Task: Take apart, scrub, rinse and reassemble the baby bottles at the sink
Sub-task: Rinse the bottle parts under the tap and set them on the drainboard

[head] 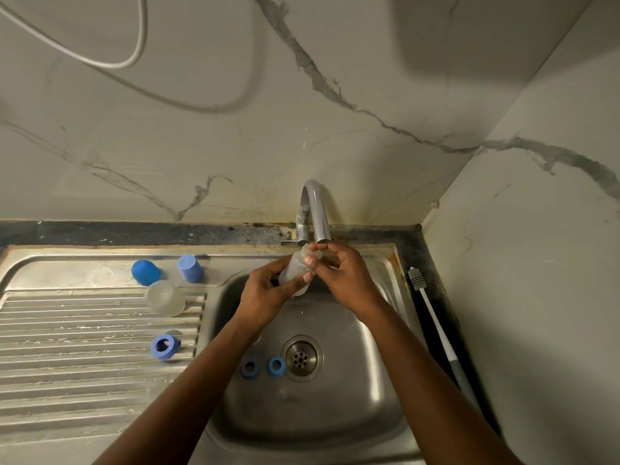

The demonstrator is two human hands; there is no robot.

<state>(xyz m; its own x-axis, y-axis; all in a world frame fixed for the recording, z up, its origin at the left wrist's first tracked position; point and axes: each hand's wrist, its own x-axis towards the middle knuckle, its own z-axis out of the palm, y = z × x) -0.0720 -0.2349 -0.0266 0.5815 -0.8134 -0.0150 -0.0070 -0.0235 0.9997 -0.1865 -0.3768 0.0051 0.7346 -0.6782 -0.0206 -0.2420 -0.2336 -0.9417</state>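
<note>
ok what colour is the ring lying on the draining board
The ring is blue, seen best in the head view.

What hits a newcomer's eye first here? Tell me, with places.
Under the faucet, over the basin, the left hand grips a clear bottle and the right hand holds its upper end. Two blue rings lie beside the drain. More blue parts sit on the drainboard at left, and a bottle brush lies along the right edge.
</note>
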